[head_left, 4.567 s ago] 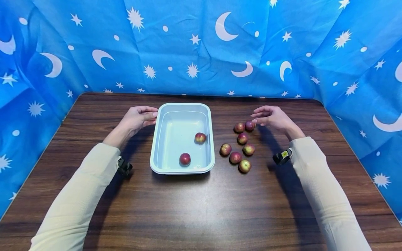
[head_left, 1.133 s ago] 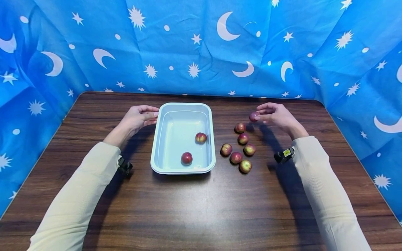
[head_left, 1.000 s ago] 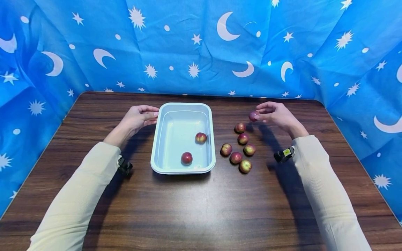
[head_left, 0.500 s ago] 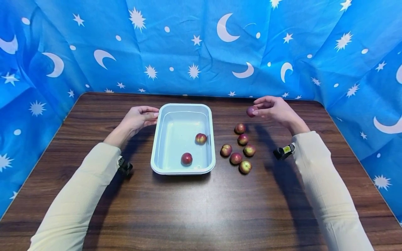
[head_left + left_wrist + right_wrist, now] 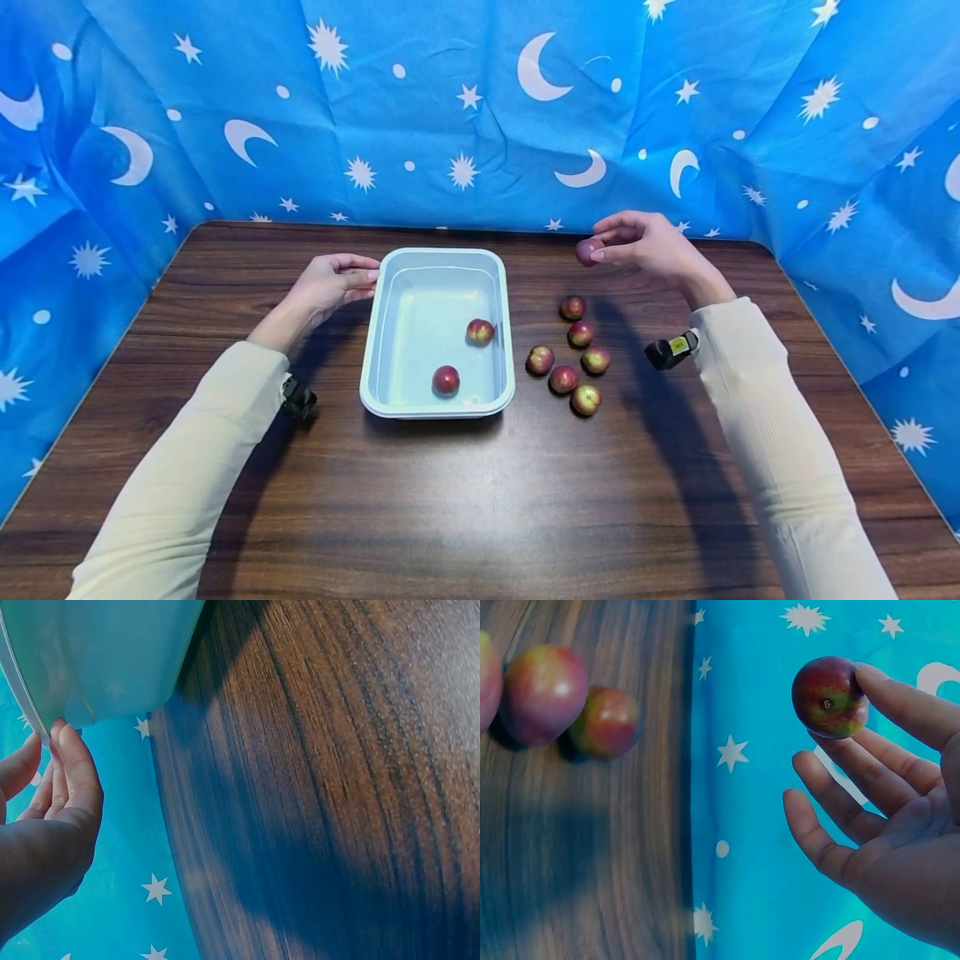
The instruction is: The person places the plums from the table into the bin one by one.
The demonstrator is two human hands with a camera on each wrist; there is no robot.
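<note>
My right hand (image 5: pixel 651 250) pinches a dark red plum (image 5: pixel 588 252) between thumb and fingertips, raised above the far part of the table. In the right wrist view the plum (image 5: pixel 829 697) shows a yellow-green patch, and the other fingers are spread below it. My left hand (image 5: pixel 330 286) pinches the left rim of a white plastic tub (image 5: pixel 371 350); the left wrist view shows thumb and fingers on either side of that rim (image 5: pixel 26 701). Inside the tub lie two plums, a red-yellow one (image 5: pixel 480 332) and a darker red one (image 5: pixel 446 381).
Right of the tub several loose plums lie in a cluster on the wooden table (image 5: pixel 450 517), among them a yellowish one (image 5: pixel 586 400) nearest the front and a red one (image 5: pixel 573 307) at the back. A blue star-and-moon cloth (image 5: pixel 480 117) hangs behind the table.
My right hand has taken the rearmost plum from the cluster, lifted it, and is carrying it up and leftward. The left hand and tub stay almost where they were.
</note>
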